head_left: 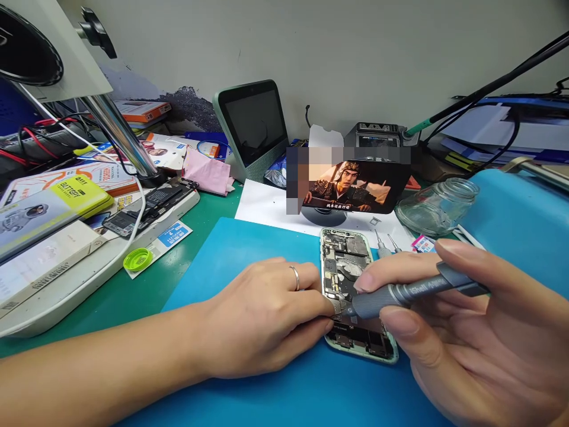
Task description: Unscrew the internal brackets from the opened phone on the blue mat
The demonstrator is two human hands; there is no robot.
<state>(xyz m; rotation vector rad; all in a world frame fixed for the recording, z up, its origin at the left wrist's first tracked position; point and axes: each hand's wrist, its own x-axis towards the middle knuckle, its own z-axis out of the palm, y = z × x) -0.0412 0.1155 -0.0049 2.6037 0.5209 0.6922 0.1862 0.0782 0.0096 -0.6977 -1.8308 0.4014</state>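
Note:
A phone with its insides exposed (351, 244) lies on the blue mat, its frame pale green. My left hand (271, 314), a ring on one finger, is closed against the phone's left edge, with fingertips reaching over the inner parts. Between the thumb and fingers of my right hand (480, 332) is a grey screwdriver (400, 295). It slants down to the left, and its tip is at the lower middle of the phone, close to my left fingertips. What exactly the tip touches is too small to tell.
Behind the phone, a propped screen (355, 187) plays a video. Two small screwdrivers (383, 248) and a glass jar (438, 207) stand close by on the right. Boxes (75, 201), a white tray with phone parts (178, 207) and a smart display (255, 124) occupy the left and back.

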